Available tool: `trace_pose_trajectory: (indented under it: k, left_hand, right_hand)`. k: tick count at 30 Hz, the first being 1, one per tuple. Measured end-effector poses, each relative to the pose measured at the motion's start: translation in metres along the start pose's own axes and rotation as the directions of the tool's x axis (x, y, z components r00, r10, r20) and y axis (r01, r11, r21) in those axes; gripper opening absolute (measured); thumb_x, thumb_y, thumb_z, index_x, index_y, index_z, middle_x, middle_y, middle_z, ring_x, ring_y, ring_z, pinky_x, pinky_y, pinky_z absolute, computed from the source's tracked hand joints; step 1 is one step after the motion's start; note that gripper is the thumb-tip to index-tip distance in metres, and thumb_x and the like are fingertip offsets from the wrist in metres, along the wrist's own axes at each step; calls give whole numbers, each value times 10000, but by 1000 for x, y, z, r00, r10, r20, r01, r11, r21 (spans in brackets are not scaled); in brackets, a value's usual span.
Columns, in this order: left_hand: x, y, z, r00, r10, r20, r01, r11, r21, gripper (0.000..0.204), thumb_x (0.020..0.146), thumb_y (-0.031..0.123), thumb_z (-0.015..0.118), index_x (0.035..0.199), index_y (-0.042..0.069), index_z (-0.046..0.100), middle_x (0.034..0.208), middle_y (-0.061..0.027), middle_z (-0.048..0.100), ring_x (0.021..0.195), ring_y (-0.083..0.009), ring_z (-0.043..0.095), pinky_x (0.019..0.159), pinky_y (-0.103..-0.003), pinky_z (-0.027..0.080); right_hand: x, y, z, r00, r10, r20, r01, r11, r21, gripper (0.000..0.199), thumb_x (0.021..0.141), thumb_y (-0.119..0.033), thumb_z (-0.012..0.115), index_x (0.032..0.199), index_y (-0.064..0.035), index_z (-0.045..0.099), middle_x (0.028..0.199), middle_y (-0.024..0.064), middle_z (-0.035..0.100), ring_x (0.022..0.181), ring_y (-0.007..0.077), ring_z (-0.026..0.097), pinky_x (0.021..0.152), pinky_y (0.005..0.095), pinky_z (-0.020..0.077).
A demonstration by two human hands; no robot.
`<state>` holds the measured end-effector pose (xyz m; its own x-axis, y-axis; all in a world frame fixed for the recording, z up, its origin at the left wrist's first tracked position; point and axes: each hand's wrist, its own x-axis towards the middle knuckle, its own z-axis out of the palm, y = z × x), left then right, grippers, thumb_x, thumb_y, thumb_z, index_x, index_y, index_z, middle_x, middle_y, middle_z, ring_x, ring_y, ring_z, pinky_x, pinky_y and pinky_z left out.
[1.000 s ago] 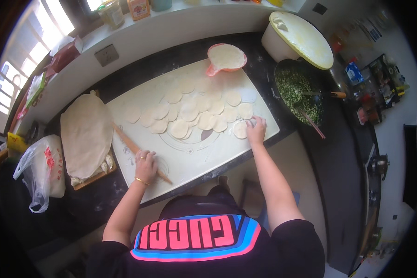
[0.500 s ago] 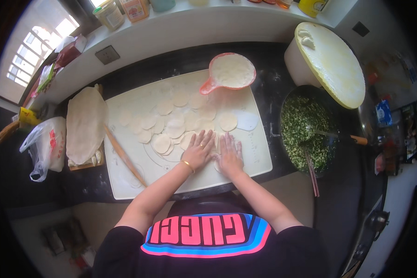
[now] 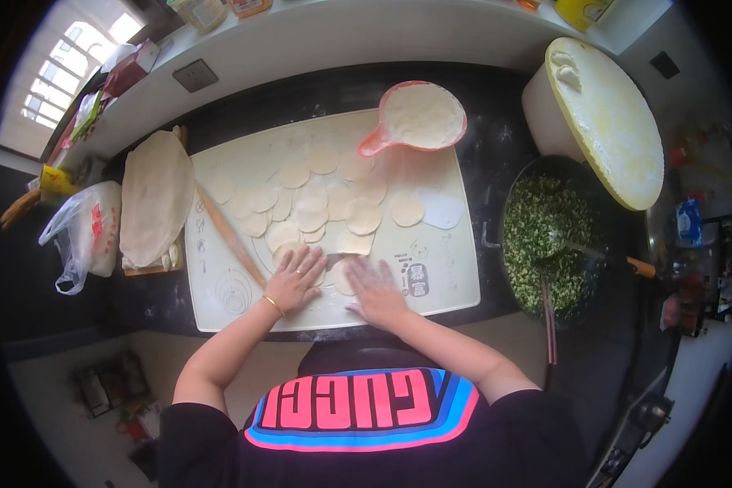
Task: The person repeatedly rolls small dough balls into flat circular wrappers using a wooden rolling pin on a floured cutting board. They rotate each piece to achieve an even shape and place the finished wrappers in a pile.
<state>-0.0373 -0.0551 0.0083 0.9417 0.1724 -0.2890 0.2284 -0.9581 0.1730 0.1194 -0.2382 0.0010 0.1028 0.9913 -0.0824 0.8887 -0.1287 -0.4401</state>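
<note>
My left hand (image 3: pixel 296 281) lies palm down with its fingers spread over thin round dough wrappers near the front of a pale kneading mat (image 3: pixel 455 285). Beside it, my right hand (image 3: pixel 377 294) is also flat and spread, its fingers slightly blurred, with the tips over a dough round (image 3: pixel 344 276) between the two hands. Neither hand grips anything. Beyond them, several wrappers (image 3: pixel 311 213) overlap in a loose spread. A single wrapper (image 3: pixel 407 210) sits apart, next to a white plastic scraper (image 3: pixel 442 211). Left of my left hand, a wooden rolling pin (image 3: pixel 229 236) rests slantwise on the mat.
A red scoop of flour (image 3: pixel 421 118) stands at the mat's far edge. To the right are a pan of chopped greens (image 3: pixel 545 236) with chopsticks (image 3: pixel 548 325) and a large tub (image 3: pixel 606 122) with a floury top. A dough sheet (image 3: pixel 156 199) and plastic bag (image 3: pixel 89 232) lie left.
Both hands have slid left and a little nearer to me, the left one farther, so the gap between them is wider. The view has shifted slightly.
</note>
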Motion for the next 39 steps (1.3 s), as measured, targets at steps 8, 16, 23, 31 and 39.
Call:
trace_pose_trajectory:
  k: [8, 16, 23, 31, 39]
  left_hand:
    - [8, 1, 5, 990, -61, -125, 49, 994, -98, 704, 822, 357, 553, 1412, 91, 275, 1493, -118, 192, 1380, -349, 122, 1111, -484, 113]
    - [57, 37, 1, 972, 161, -169, -185, 973, -136, 693, 824, 319, 549, 1415, 95, 264, 1488, -106, 214, 1375, -310, 173, 1106, -470, 165]
    - [38, 23, -2, 987, 143, -71, -147, 987, -62, 699, 827, 360, 539, 1414, 95, 267, 1491, -101, 208, 1373, -303, 183, 1106, -461, 170]
    - [63, 36, -25, 966, -7, -260, -54, 972, -230, 673, 843, 275, 566, 1401, 51, 261, 1467, -216, 177, 1339, -367, 225, 1079, -435, 237]
    - [215, 22, -102, 694, -346, -632, 26, 889, -458, 483, 834, 173, 573, 1268, 36, 411, 1217, -239, 464, 1124, -414, 433, 948, -440, 377]
  right_hand:
    - [3, 0, -1, 987, -138, 85, 140, 990, -27, 730, 830, -428, 544, 1420, -108, 255, 1493, 82, 208, 1386, 240, 176, 1101, 496, 144]
    - [31, 93, -39, 788, 481, -384, -537, 842, -49, 710, 862, -362, 517, 1411, -15, 230, 1504, 128, 150, 1401, 252, 105, 1092, 548, 62]
    - [40, 78, -24, 815, 508, -281, -544, 837, -64, 728, 873, -387, 493, 1426, -25, 188, 1509, 123, 129, 1397, 242, 121, 1103, 516, 50]
    - [11, 54, -20, 780, 572, -254, -595, 804, -16, 757, 850, -400, 541, 1416, -18, 213, 1502, 167, 107, 1392, 284, 118, 1094, 536, 70]
    - [-10, 53, -21, 815, 521, -251, -510, 853, 114, 665, 860, -266, 550, 1379, 32, 260, 1474, 230, 139, 1381, 353, 118, 1088, 546, 58]
